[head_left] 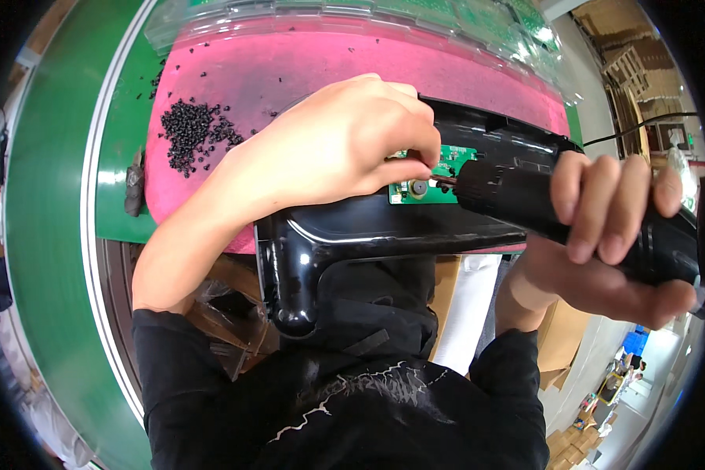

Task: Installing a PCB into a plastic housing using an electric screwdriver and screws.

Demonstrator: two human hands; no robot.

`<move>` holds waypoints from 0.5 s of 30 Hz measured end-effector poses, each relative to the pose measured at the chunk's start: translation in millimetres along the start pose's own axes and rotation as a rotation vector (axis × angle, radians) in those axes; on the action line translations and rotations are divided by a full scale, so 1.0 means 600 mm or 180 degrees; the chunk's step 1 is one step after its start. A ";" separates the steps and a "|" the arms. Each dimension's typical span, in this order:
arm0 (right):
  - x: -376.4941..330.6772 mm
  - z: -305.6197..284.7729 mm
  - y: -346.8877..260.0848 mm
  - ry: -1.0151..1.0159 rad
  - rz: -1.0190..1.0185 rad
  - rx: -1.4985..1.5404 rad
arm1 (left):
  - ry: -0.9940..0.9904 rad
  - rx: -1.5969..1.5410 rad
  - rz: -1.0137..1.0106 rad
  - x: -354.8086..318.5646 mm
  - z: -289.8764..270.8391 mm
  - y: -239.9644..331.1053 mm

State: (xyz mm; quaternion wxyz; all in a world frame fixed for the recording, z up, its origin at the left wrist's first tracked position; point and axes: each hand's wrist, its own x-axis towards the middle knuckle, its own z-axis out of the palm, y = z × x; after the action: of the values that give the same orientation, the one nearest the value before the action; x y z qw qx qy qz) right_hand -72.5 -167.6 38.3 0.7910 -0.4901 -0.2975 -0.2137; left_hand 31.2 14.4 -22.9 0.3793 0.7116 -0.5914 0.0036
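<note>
My right hand (611,227) is wrapped round a black electric screwdriver (509,192), which lies nearly level and points left. Its bit reaches over a green circuit board (427,194) set in a glossy black plastic housing (352,227). My left hand (368,141) hangs over the board's left part, thumb and forefinger pinched right at the bit's tip. Whatever sits between those fingertips is too small and covered to name. A round dark component shows on the board below the thumb; the hand and the tool's nose hide other parts of it.
Left on the pink mat (235,70) lies a pile of small black screws (192,133), some scattered round it. Clear plastic trays (352,19) holding green boards line the back. A dark wrapped lump (135,188) rests on the green table (63,204). Behind the housing's right end runs a black cable (642,123).
</note>
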 end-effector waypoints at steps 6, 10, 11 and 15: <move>0.006 -0.003 -0.022 0.0199 -0.0133 -0.0019 | 0.0268 -0.0356 0.0177 0.006 0.000 0.004; -0.004 -0.010 -0.020 0.0160 -0.0242 -0.0137 | 0.0194 -0.0239 0.0240 0.011 -0.001 0.006; -0.007 -0.013 -0.019 0.0140 -0.0269 -0.0174 | 0.0201 -0.0213 0.0224 0.011 0.001 0.007; -0.011 -0.032 -0.026 -0.0014 -0.0209 -0.0351 | 0.0264 -0.0412 0.0244 0.013 0.004 0.010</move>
State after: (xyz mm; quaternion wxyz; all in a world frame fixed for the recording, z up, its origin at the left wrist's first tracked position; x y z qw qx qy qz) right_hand -82.2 -191.1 37.5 0.7546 -0.5234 -0.3030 -0.2546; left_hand 27.1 6.5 -18.0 0.4482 0.6617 -0.6010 0.0093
